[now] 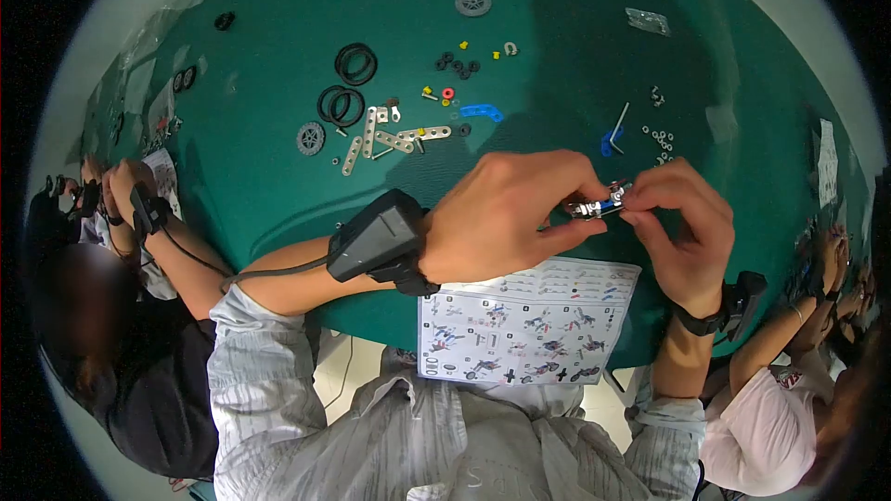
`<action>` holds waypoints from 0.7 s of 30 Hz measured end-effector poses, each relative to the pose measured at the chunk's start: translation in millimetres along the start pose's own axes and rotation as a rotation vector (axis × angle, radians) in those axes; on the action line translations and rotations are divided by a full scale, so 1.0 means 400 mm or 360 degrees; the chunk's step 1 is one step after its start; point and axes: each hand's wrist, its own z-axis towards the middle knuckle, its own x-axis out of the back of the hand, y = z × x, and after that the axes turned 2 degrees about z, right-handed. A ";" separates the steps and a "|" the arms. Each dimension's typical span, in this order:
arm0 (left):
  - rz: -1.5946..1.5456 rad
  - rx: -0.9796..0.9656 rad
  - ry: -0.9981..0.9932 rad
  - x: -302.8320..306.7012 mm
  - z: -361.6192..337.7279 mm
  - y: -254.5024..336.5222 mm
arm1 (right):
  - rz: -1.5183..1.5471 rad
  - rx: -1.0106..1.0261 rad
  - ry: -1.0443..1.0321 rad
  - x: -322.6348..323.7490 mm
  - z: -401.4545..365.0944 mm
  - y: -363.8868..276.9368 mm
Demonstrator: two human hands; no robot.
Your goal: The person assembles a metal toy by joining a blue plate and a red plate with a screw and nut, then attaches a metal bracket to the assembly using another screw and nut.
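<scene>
Between my two hands is a small assembly of silver metal and blue parts (599,208), held above the green table. My left hand (515,213) pinches its left end between thumb and forefinger. At its other end, the thumb and forefinger of my right hand (685,227) close on it, covering part of it. Beyond my hands lie a blue piece (610,142) and an L-shaped hex key (620,125). Several small nuts (661,138) are scattered near my right hand. Below my left hand, a printed instruction sheet (520,325) hangs partly over the table edge.
Perforated metal strips (369,133), black rubber rings (355,64) and a blue angled piece (481,112) lie left of centre on the green table (278,28). A grey wheel (473,3) is farther back. Other people sit at both sides, a hand (130,181) at left.
</scene>
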 end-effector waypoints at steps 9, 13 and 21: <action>-0.0015 -0.0078 0.0083 -0.016 -0.013 0.004 | -0.0038 0.0131 -0.0048 -0.004 0.002 -0.014; 0.0044 -0.0102 0.0055 -0.006 -0.008 0.012 | -0.0053 0.0188 -0.0033 -0.006 0.007 -0.014; -0.0042 -0.0043 -0.0087 0.017 0.011 0.010 | 0.0078 0.0030 0.0022 -0.009 0.001 0.001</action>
